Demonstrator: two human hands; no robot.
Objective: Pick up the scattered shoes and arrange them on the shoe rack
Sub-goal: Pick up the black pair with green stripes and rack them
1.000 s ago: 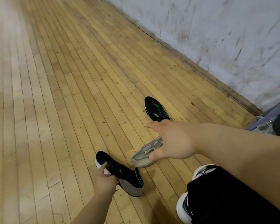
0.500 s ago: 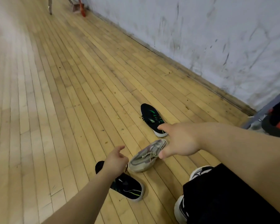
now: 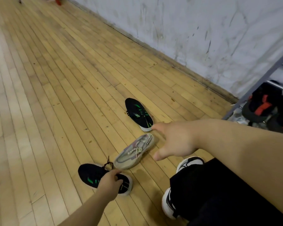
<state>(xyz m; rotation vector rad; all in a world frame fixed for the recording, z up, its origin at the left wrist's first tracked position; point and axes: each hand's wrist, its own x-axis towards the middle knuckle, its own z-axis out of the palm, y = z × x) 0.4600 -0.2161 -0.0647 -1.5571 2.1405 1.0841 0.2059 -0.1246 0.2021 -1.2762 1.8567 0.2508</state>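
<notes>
Floor: pale wooden planks under a scuffed white wall.
Left hand: arm stretched forward, fingers curled round the collar of the nearer black knit sneaker with green stripes — on the floor, toe pointing left.
Right hand: spread wide, holding nothing, just beside the heel of the grey laced sneaker — toe aimed near-left.

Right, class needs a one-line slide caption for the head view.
Left hand grips a black shoe; right hand hovers by the grey shoe near the rack.
</notes>
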